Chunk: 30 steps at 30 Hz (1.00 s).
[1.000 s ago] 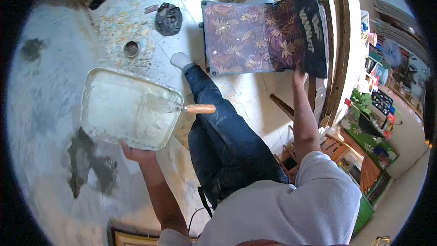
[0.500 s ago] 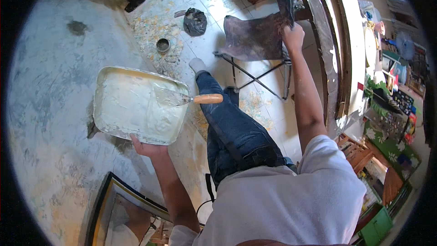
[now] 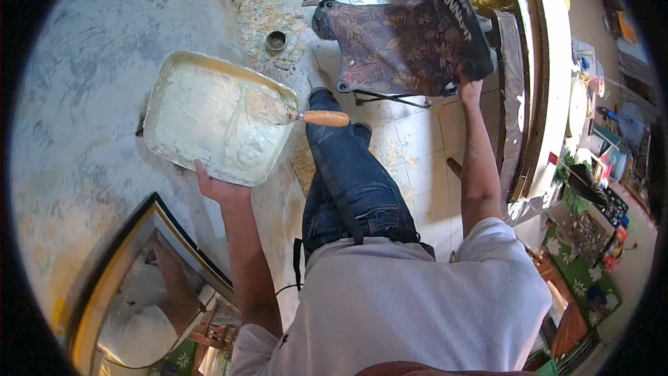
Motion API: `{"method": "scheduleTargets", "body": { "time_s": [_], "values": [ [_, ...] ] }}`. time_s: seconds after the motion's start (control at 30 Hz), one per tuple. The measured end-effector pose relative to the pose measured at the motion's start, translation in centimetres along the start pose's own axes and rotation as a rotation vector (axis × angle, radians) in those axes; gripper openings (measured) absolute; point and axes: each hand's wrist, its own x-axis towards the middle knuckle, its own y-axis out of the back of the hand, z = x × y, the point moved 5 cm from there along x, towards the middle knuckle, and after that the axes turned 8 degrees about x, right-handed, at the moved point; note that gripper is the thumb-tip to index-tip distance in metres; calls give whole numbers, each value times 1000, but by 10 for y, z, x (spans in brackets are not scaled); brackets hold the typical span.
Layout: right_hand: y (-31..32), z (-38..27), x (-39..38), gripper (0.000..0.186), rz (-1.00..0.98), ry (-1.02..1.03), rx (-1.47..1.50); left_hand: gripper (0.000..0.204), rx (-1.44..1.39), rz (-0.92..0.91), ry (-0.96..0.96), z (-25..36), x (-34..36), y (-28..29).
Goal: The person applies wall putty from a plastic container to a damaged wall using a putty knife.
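Note:
My left hand (image 3: 217, 186) grips the near edge of a rectangular metal tray (image 3: 182, 73) filled with whitish plaster. A trowel with an orange wooden handle (image 3: 324, 118) lies in the tray, its blade in the plaster and the handle poking over the right rim. My right hand (image 3: 470, 88) reaches forward and holds the backrest of a folding chair (image 3: 400, 45) with floral fabric. My leg in blue jeans (image 3: 348, 174) stretches out between the two arms.
A plastered grey wall (image 3: 76, 111) fills the left side. A gold-framed mirror (image 3: 132, 292) leans at lower left. A small round tin (image 3: 276, 41) sits on the spattered tile floor. Boards (image 3: 536, 83) lean at right beside cluttered shelves (image 3: 591, 195).
The folding chair has swung round so its seat shows again, my right hand still on it. The tray stays in my left hand, and more of the mirror has come into view.

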Motion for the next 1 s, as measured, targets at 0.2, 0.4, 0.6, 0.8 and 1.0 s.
{"method": "scheduleTargets", "body": {
  "time_s": [0.2, 0.4, 0.6, 0.8, 1.0],
  "values": [
    [54, 119, -94, 44, -136, -26, -312, 74, 32, 31, -96, 19, -49, -12],
    [69, 116, -213, 66, 247, -1369, -44, 72, 47, 180, -184, 45, -97, -5],
    [13, 61, -188, 52, -332, -1331, -167, 73, -69, 147, -135, 56, -74, -14],
    [-162, 70, -15, 48, -835, -731, -488, 71, -124, 187, -110, 51, 60, -7],
    [-424, 132, 173, 62, -1066, -264, -791, 69, -127, 355, -21, -1, 301, 20]
  ]
}}
